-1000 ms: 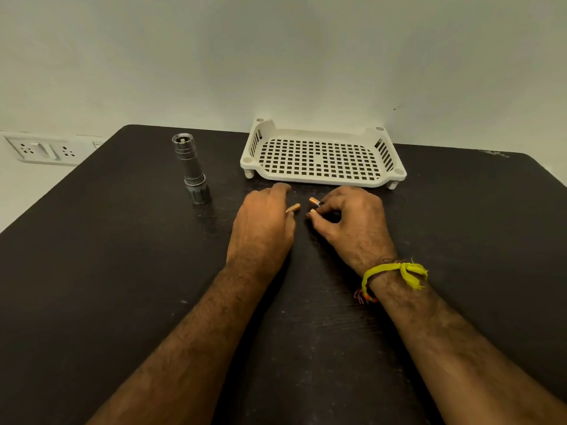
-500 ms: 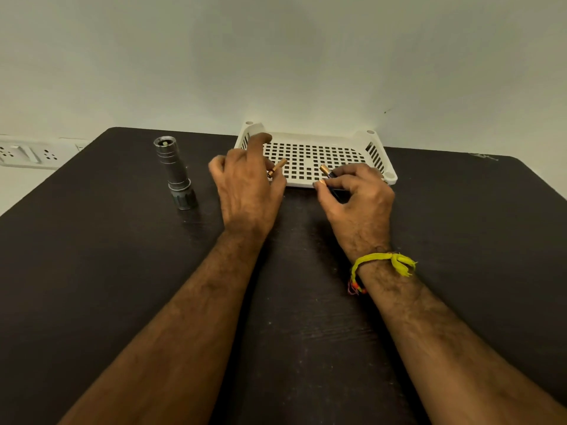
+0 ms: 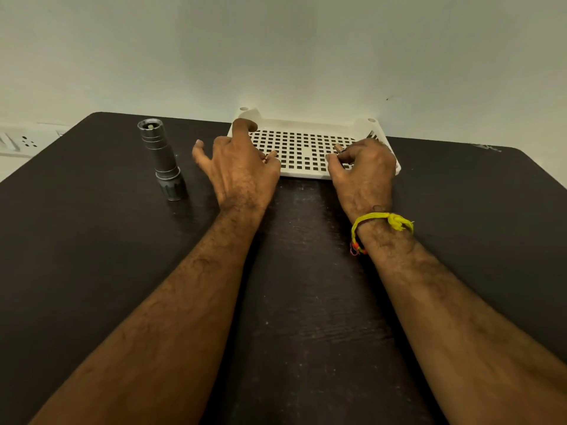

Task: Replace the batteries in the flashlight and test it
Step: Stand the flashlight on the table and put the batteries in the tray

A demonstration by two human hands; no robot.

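Note:
A grey metal flashlight [image 3: 162,159] stands upright on the dark table [image 3: 92,256], at the left, its open end up. My left hand [image 3: 242,170] holds a small battery [image 3: 270,155] with a copper-coloured end over the left front of the white perforated tray [image 3: 306,145]. Over the tray's right front, my right hand [image 3: 363,170] holds another battery [image 3: 338,148] of the same kind. Both batteries are mostly hidden by my fingers. The flashlight is a hand's width left of my left hand and nothing touches it.
The tray sits against the pale wall at the table's far edge. A white wall socket plate [image 3: 21,142] is at the far left, beyond the table. A yellow thread band [image 3: 383,223] circles my right wrist.
Both hands have moved forward from the table in front of the tray to over the tray itself, each carrying its battery. The flashlight has stayed where it was.

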